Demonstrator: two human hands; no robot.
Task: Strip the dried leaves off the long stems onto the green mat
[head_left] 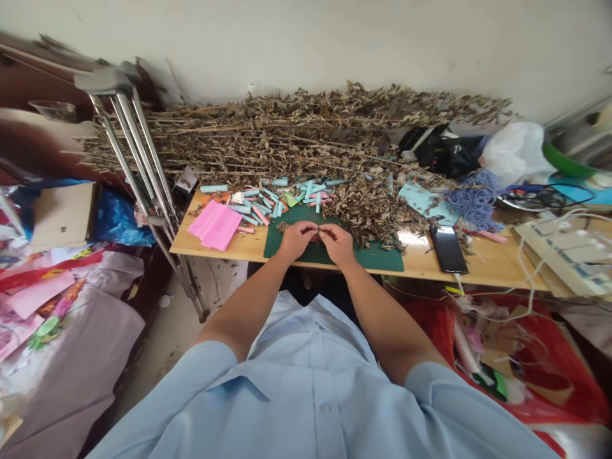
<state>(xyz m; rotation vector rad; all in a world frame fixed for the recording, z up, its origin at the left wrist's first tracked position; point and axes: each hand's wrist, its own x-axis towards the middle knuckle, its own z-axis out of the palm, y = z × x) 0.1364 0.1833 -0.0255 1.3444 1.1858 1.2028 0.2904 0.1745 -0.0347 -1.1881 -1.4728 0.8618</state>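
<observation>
My left hand [297,240] and my right hand [337,243] meet fingertip to fingertip over a green cutting mat [377,258]. Both are closed in a pinch on a small dark bit that looks like dried leaf; most of it is hidden by the fingers. A heap of crumbled dried leaves [368,213] lies just beyond and to the right of my right hand. Past my left hand are several rolled blue paper tubes [272,194] and a few pink ones [261,215]. Pink paper sheets [217,224] rest to the left of the mat.
Long bundles of dried leafy stalks [268,131] line the wall. A black phone [448,248] with a cable, blue cord [475,199], blue paper [428,201] and a power strip [568,252] occupy the right. Metal crutches [138,150] lean at the table's left end.
</observation>
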